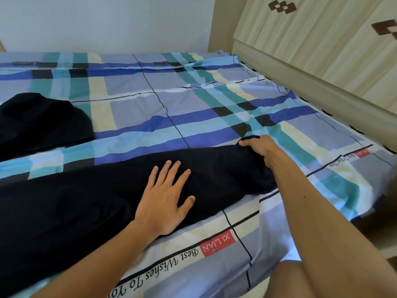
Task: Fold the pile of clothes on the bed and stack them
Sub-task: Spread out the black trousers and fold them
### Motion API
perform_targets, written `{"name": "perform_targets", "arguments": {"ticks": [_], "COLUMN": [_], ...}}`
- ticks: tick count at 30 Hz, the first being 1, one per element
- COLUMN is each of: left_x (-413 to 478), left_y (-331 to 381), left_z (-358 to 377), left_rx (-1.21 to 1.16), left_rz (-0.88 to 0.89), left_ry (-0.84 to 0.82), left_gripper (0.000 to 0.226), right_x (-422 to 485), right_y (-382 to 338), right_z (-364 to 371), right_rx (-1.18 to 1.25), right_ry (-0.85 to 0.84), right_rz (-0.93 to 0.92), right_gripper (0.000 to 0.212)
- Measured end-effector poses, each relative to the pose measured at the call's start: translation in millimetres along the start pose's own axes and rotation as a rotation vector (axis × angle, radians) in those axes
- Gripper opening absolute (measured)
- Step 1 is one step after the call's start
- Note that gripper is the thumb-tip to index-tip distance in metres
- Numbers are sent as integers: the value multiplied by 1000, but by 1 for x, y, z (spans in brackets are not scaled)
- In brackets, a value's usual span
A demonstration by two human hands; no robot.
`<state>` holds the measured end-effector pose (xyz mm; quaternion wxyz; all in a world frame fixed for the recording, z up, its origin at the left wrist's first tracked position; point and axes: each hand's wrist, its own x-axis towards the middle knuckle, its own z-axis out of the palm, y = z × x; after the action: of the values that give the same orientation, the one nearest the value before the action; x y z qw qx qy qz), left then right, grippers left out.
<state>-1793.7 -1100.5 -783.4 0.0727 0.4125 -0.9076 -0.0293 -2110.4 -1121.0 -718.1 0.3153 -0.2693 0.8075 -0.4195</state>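
Your left hand (165, 196), fingers (174, 173) spread flat, pins the long black fabric garment (86, 201); hold firm while your right hand (258, 148), gripping its end, folds over.

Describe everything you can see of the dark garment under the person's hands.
The dark garment is navy-black, plain, soft-looking cloth, spread long and mostly flat across the near side of the plaid sheet. Its left part runs out of view. The left hand presses flat on its middle, and the right hand grips its bunched right end.
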Motion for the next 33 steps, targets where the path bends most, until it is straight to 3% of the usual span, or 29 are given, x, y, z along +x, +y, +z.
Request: {"name": "perform_targets", "arguments": {"ticks": [3,8,10,14,17,20,23,26,30,33], "left_x": [1,3,4,6,8,6,-19,-63,-115,-140], "left_y": [0,1,1,0,0,-5,-30,-74,-129,-153], "left_z": [1,3,3,3,-1,-21,-47,-68,-78,-74], "left_rx": [2,7,5,-4,-10,-40,7,27,-7,-58], "left_rz": [3,-20,-29,-37,-31,-45,-54,-115,-215,-265], "left_ry": [-5,-47,-59,-84,-134,-207,-231,-193,-247,-253], "left_gripper": [79,92,97,102,106,103,94,107,128,129], "right_x": [2,-4,-16,-57,-78,-72,-47,-26,-26,-35], "right_y": [-2,11,2,-13,12,39,53,71,76,61], "right_z": [-3,10,15,36,72,85,50,8,2,19], "right_rx": [101,-487,-525,-437,-691,-988,-1058,-1142,-1171,-1139], "right_ry": [204,511,441,-146,-352,-331,-171,-1,64,90], "right_rz": [-220,-358,-499,-588,-642,-698,-615,-460,-364,-300], "right_gripper": [37,68,64,43,62,71,79,91,91,96]}}
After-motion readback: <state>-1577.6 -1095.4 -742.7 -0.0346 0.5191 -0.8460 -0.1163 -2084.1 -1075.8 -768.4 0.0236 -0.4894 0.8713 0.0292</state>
